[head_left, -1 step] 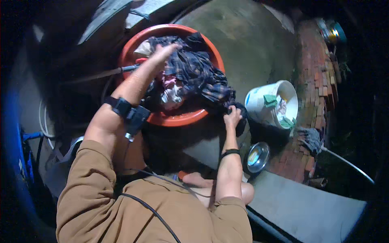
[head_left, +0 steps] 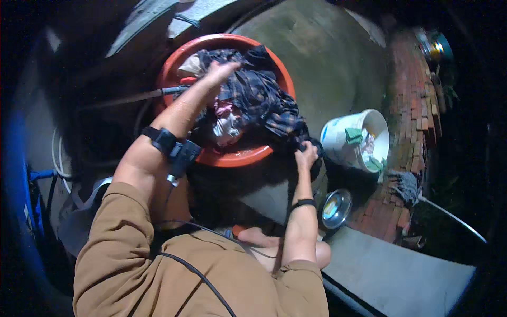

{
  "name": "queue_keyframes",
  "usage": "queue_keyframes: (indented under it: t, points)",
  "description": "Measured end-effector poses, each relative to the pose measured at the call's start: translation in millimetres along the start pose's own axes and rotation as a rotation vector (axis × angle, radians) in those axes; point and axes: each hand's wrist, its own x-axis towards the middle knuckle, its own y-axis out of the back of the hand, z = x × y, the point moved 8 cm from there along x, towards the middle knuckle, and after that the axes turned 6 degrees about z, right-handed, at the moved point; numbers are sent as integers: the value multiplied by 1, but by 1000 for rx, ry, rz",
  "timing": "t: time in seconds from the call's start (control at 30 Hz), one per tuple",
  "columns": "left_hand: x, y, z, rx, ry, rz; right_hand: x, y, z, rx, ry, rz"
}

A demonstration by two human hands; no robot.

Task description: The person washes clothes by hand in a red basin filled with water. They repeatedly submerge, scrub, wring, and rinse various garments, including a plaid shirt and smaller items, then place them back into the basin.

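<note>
A round orange-red tub [head_left: 281, 72] holds a heap of wet-looking clothes. On top, a dark plaid garment [head_left: 254, 99] stretches from the tub's far side over its right rim. My left hand [head_left: 224, 70] lies across the heap on the plaid cloth, its fingers extended to the right; some fingertips are hard to make out. Just outside the right rim, my right hand [head_left: 308, 155] grips the dark end of the same garment. Pink and white cloth [head_left: 227, 124] shows beneath, and a pale piece [head_left: 190, 66] sits at the far left of the heap.
A white bucket [head_left: 338, 140] with green cloths stands right of the tub. Nearer lies a shiny metal bowl [head_left: 346, 206]. A grey mop head [head_left: 406, 186] rests by the brick edging [head_left: 414, 105]. A pipe or handle [head_left: 169, 90] reaches the tub's left side.
The whole view has shifted slightly. Both hands and the plaid garment keep nearly the same places relative to the tub.
</note>
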Motion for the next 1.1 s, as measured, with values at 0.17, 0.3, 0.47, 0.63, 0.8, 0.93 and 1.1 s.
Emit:
queue_keyframes:
  t: [0.17,0.3,0.47,0.63,0.8,0.93,1.1]
  points:
    - [0,-24,-9,526,-327,80,48,101,-19,217,-26,322]
    - [-3,-34,-16,678,-430,39,67,203,-106,487,173,550]
    - [-8,-31,6,295,-355,-198,93,240,-207,1542,-13,393]
    - [-65,-41,22,-539,255,-604,108,225,-297,1333,406,405]
    - [-58,5,27,-364,46,-438,74,75,-274,868,237,62]
    - [-22,17,5,67,-104,-294,47,34,-147,585,146,468]
    - [-33,-4,17,741,-792,-4,40,-27,32,252,-613,194]
